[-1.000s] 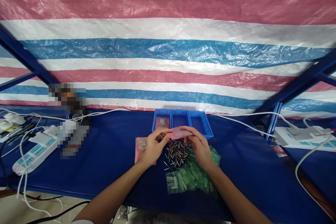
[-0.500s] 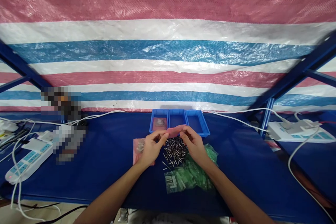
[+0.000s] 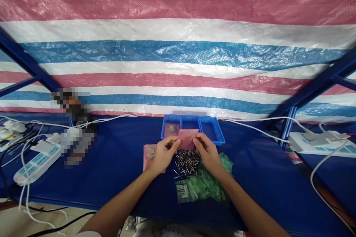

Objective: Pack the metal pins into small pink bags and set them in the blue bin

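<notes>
Between my two hands a small pink plastic bag (image 3: 188,140) is stretched out flat above the table. My left hand (image 3: 164,152) pinches its left edge between thumb and fingers. On the opposite edge my right hand (image 3: 207,152) has the same kind of pinch. A heap of thin dark metal pins with bright tips (image 3: 187,162) lies just below the bag. Another pink bag (image 3: 146,155) with small parts in it sits left of my left hand, partly covered by it. Under my right forearm spreads a pile of green-tinted clear bags (image 3: 204,183).
Three joined blue trays (image 3: 210,127) stand at the back; the left one holds a pink bag (image 3: 170,129). Power strips lie at the left (image 3: 39,163) and right (image 3: 319,142), with white cables trailing. A striped sheet (image 3: 178,53) closes off the back.
The pink bag between my hands has been turned from a narrow, nearly edge-on view to a flat face. Both hands keep their pinch. The whole view has shifted slightly.
</notes>
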{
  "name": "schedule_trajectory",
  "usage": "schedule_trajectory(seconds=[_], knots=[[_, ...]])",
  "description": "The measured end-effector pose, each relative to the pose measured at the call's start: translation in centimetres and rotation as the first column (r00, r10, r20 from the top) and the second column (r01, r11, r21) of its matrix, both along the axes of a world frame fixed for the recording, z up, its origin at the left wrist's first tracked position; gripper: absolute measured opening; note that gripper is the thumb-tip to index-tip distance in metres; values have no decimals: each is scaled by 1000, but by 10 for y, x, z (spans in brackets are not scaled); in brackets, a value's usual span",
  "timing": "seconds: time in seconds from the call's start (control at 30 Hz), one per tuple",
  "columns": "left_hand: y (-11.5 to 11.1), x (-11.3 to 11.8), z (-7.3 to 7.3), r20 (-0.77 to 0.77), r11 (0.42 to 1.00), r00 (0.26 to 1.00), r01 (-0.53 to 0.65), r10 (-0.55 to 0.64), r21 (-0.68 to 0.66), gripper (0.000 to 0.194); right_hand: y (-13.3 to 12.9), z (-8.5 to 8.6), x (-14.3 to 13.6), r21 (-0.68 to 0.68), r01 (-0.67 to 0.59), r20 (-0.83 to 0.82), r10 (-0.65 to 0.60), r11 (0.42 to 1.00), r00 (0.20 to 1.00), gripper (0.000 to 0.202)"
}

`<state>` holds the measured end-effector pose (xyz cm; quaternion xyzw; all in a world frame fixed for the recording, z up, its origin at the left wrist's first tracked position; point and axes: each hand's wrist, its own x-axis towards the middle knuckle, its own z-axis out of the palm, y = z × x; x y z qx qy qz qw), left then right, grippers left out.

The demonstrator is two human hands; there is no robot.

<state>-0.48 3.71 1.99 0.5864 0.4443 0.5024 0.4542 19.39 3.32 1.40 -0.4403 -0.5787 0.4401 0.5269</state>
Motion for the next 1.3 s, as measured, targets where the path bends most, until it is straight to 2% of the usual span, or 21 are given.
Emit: schedule_trajectory(seconds=[0.9, 1.3], knots=[[0, 1, 1, -10, 999, 999, 39, -40, -17, 38, -2, 2, -1, -33, 29, 18, -28, 999, 999, 30], [0, 2, 1, -11, 998, 998, 55, -55, -15, 36, -2, 3, -4, -73, 31, -114, -39, 997, 993, 44]])
